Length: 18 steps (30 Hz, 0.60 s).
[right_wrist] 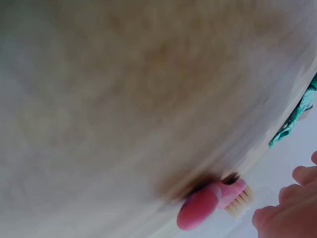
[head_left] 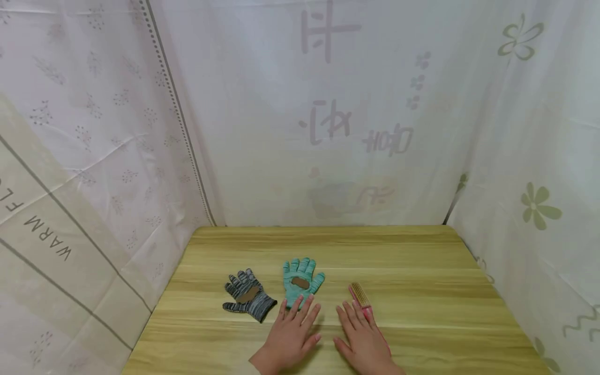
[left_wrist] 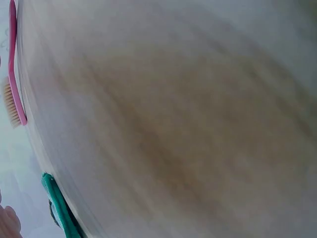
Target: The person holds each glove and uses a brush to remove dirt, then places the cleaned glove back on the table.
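Observation:
My left hand (head_left: 290, 336) lies palm down with its fingers spread, the fingertips overlapping the cuff of a teal knitted glove (head_left: 291, 295). To the left of that, a grey-and-black knitted glove (head_left: 262, 307) lies flat, its cuff toward me. Both gloves carry a brown patch. My right hand (head_left: 363, 341), fingers straight, covers part of the handle of a pink brush (head_left: 360, 296) in the head view. In the right wrist view the brush handle (right_wrist: 200, 206) shows beside the fingers (right_wrist: 292, 218), which are apart from it. Neither hand grips anything.
The wood-grain table (head_left: 422, 276) has rounded back corners. White printed curtains (head_left: 262, 104) hang behind it and along both sides, close to its edges.

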Available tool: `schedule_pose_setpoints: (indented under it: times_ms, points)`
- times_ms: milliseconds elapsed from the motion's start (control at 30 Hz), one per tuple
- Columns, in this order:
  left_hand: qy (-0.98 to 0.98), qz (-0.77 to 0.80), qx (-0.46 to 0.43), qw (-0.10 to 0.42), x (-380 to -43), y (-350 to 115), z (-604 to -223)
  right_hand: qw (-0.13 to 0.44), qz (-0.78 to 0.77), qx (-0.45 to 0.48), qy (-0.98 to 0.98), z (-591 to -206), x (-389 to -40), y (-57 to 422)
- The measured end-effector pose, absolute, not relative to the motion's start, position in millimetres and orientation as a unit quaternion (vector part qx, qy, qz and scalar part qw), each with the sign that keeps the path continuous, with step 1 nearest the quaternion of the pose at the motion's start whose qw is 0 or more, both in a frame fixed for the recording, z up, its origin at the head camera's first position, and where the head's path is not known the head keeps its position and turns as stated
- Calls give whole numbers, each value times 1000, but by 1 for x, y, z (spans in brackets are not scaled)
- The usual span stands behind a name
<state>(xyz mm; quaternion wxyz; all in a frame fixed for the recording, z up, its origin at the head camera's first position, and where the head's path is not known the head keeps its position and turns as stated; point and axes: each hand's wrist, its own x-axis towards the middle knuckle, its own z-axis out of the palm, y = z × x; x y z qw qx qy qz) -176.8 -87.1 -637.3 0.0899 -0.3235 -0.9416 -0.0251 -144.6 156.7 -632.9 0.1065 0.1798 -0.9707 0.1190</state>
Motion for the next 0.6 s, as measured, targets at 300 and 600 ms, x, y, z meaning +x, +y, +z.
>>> schedule_pose_setpoints:
  times_ms: [300,600]
  points:
    - [-946,-54,-312,63,-181,-93,-637,112,151,180,-966,-629,-146,163]
    - [-953,-50,-293,51,-185,-99,-633,123,177,155,-964,-622,-147,175]
